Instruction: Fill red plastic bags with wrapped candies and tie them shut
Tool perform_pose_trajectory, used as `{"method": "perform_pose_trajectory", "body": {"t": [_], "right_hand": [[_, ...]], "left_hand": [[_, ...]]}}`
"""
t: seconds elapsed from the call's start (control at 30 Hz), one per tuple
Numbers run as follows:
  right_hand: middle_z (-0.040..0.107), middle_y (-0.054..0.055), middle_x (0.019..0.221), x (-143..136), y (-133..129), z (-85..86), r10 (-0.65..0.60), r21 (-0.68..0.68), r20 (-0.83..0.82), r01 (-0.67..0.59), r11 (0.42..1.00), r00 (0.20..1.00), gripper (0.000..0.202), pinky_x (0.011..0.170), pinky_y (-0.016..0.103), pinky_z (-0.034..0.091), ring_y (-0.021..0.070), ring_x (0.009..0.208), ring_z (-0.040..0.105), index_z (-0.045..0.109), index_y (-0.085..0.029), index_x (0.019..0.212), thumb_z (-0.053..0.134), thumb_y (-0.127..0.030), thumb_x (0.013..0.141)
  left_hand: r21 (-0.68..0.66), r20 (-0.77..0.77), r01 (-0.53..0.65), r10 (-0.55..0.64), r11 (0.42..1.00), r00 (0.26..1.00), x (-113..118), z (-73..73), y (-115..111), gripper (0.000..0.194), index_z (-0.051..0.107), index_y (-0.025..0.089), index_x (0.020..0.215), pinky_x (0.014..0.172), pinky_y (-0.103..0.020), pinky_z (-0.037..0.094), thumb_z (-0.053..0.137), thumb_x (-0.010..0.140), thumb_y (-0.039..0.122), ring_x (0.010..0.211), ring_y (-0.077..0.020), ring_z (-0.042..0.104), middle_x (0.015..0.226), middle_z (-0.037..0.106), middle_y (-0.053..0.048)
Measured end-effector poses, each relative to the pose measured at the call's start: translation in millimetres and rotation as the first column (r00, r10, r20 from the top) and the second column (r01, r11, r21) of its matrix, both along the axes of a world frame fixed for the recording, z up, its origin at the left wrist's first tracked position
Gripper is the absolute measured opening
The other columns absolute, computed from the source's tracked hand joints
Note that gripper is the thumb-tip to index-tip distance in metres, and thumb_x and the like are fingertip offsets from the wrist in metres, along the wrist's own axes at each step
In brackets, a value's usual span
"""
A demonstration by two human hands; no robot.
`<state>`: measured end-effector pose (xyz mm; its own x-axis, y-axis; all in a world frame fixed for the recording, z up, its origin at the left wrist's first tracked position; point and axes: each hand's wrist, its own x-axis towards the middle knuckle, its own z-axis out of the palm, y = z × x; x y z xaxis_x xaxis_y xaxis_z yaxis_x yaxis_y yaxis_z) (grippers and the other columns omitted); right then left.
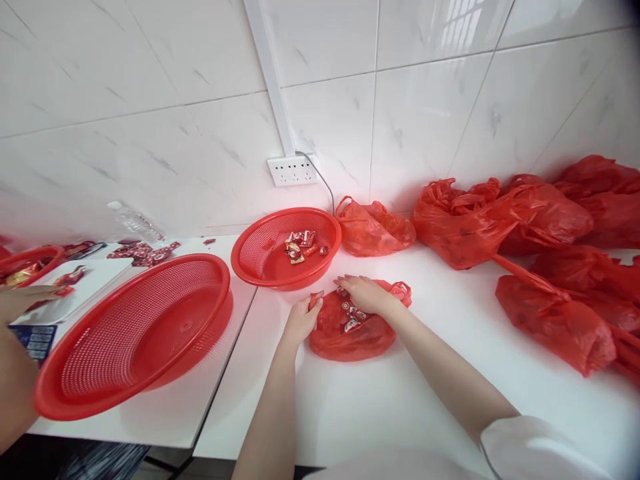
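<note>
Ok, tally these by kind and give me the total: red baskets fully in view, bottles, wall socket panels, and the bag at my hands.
Red baskets, large and smaller: 2
Clear bottle: 1
Wall socket panel: 1
Red bag at your left hand and right hand: 1
Total: 5

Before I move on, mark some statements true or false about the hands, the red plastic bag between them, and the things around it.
1. The left hand holds the edge of the thin red plastic bag. True.
2. The right hand hangs well away from that bag. False: it is at the bag, beside small red-and-white wrapped packets.
3. The smaller round red plastic basket holds some wrapped pieces. True.
4. The bulging red plastic bags are left of that basket. False: they are right of it.
5. A white socket panel is on the tiled wall. True.
</note>
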<state>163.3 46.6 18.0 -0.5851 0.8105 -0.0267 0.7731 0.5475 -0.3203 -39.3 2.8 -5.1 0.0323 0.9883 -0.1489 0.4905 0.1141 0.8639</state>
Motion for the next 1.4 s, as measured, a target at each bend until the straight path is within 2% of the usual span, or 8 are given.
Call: {"method": "perform_pose_trajectory", "body": {"t": [0.23,0.37,0.57,0.73,0.97,1.07,1.2,1.4], "right_hand": [[0.068,0.017,0.110,2.8,3.2,0.4,-0.129,0.006,0.019,0.129,0.992,0.991,0.030,0.083,0.029,0.042,0.0232,0.100,0.064,0.066,-0.012,0.110,0.041,-0.014,0.094],[0.071,0.012,0.089,16.7,3.0,16.9,-0.184,0.013,-0.056,0.185,0.983,0.981,0.040,0.065,0.025,0.038,0.0179,0.077,0.064,0.068,-0.014,0.095,0.037,-0.040,0.099],[0.066,0.003,0.066,29.9,-11.6,48.6,-0.061,-0.103,-0.256,0.036,0.994,0.965,0.036,0.058,0.023,0.034,0.0120,0.059,0.053,0.068,-0.014,0.075,0.050,-0.041,0.092],[0.072,0.003,0.085,28.5,-24.8,64.2,-0.040,-0.308,-0.412,-0.098,0.946,0.910,0.031,0.070,0.024,0.044,0.0155,0.075,0.063,0.071,-0.017,0.096,0.054,-0.042,0.089],[0.070,0.009,0.109,51.6,-32.5,78.4,-0.288,-0.033,-0.231,0.288,0.957,0.929,0.025,0.079,0.028,0.044,0.0207,0.097,0.064,0.068,-0.018,0.104,0.050,-0.030,0.092],[0.072,0.007,0.103,53.0,-29.3,74.7,-0.299,-0.013,-0.230,0.305,0.952,0.926,0.023,0.078,0.027,0.044,0.0190,0.093,0.064,0.069,-0.017,0.098,0.048,-0.018,0.088],[0.073,0.004,0.094,33.1,-20.1,48.9,-0.084,-0.089,-0.078,0.077,0.993,0.993,0.033,0.072,0.024,0.045,0.0156,0.080,0.065,0.070,-0.020,0.094,0.043,-0.004,0.082],[0.069,0.016,0.101,9.0,-12.2,14.3,-0.084,-0.027,0.143,0.089,0.996,0.986,0.032,0.077,0.035,0.045,0.0280,0.091,0.064,0.066,-0.013,0.098,0.042,-0.001,0.082]], "left_hand": [[0.102,-0.090,-0.010,0.019,0.995,0.996,-2.7,-13.3,5.0,0.036,0.069,0.019,0.111,0.068,-0.032,0.051,0.057,0.084,0.040,0.065,-0.0209,0.066,0.066,0.069,-0.003],[0.165,-0.117,-0.060,0.080,0.984,0.990,-2.6,-19.4,8.5,0.034,0.068,0.020,0.112,0.076,-0.034,0.052,0.058,0.084,0.037,0.078,-0.0223,0.068,0.081,0.073,-0.006],[0.268,-0.239,-0.037,0.104,0.963,0.965,2.8,-15.5,7.0,0.053,0.050,0.019,0.136,0.083,-0.035,0.049,0.056,0.085,0.029,0.081,-0.0216,0.066,0.087,0.070,-0.005],[0.517,-0.183,-0.026,0.141,0.856,0.973,8.5,-3.9,0.0,0.047,0.052,0.021,0.132,0.096,-0.034,0.045,0.054,0.086,0.023,0.106,-0.0209,0.061,0.112,0.065,-0.007],[0.608,-0.180,-0.049,0.197,0.793,0.964,9.8,2.2,-3.8,0.037,0.057,0.020,0.125,0.099,-0.035,0.044,0.051,0.089,0.024,0.116,-0.0226,0.057,0.124,0.059,-0.010],[0.593,-0.214,-0.039,0.204,0.804,0.955,11.7,0.4,-3.1,0.036,0.058,0.020,0.123,0.098,-0.035,0.045,0.050,0.089,0.026,0.113,-0.0235,0.058,0.119,0.060,-0.010],[0.577,-0.248,-0.012,0.189,0.816,0.950,12.8,-1.6,-2.9,0.035,0.059,0.020,0.123,0.096,-0.037,0.045,0.050,0.090,0.027,0.109,-0.0246,0.059,0.115,0.061,-0.010],[0.536,-0.182,0.005,0.110,0.844,0.977,8.7,-5.0,-1.6,0.025,0.065,0.022,0.109,0.088,-0.033,0.048,0.050,0.090,0.027,0.093,-0.0199,0.064,0.098,0.068,-0.005]]}}
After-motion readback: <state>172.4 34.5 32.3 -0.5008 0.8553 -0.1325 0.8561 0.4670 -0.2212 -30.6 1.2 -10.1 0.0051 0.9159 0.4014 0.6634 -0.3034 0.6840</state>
